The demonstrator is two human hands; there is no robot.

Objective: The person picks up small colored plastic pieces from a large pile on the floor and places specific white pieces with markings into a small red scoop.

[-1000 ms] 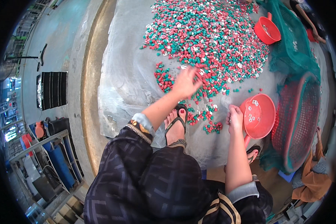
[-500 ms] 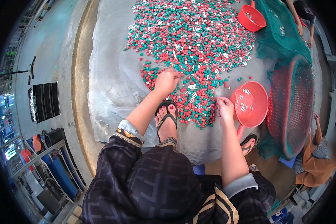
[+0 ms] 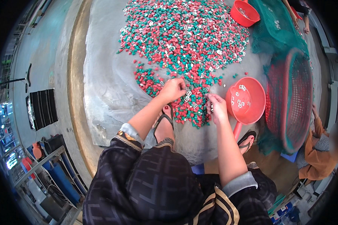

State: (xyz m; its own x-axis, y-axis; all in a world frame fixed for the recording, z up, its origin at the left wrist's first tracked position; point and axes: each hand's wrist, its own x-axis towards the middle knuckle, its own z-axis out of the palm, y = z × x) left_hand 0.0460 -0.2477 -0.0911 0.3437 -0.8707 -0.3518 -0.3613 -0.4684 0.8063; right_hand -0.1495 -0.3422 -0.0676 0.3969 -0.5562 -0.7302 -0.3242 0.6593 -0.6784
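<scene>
A wide heap of small red and green cone-shaped pieces [image 3: 165, 39] is spread on a pale plastic sheet [image 3: 101, 86], with white buckle-like pieces among them. My left hand [image 3: 172, 90] hovers low over the near part of the heap, fingers bent and closed; whatever they hold is hidden. Beside it lie two white buckle-like pieces [image 3: 187, 94]. My right hand [image 3: 218, 107] is curled at the heap's right edge, with small white pieces [image 3: 212, 108] showing inside its fingers. Just right of it sits a red dipper [image 3: 253, 110] holding several white buckle-like pieces [image 3: 239, 104].
Another red dipper [image 3: 245, 18] stands at the far right of the heap. A large red basket [image 3: 289, 101] with green netting [image 3: 268, 35] rests on its side at right. My sandalled foot [image 3: 164, 127] is near the heap. Other people sit or work at the right edge.
My left hand has moved right and slightly nearer, over the narrow part of the heap. My right hand has shifted a little left, away from the dipper. The whole view has shifted slightly.
</scene>
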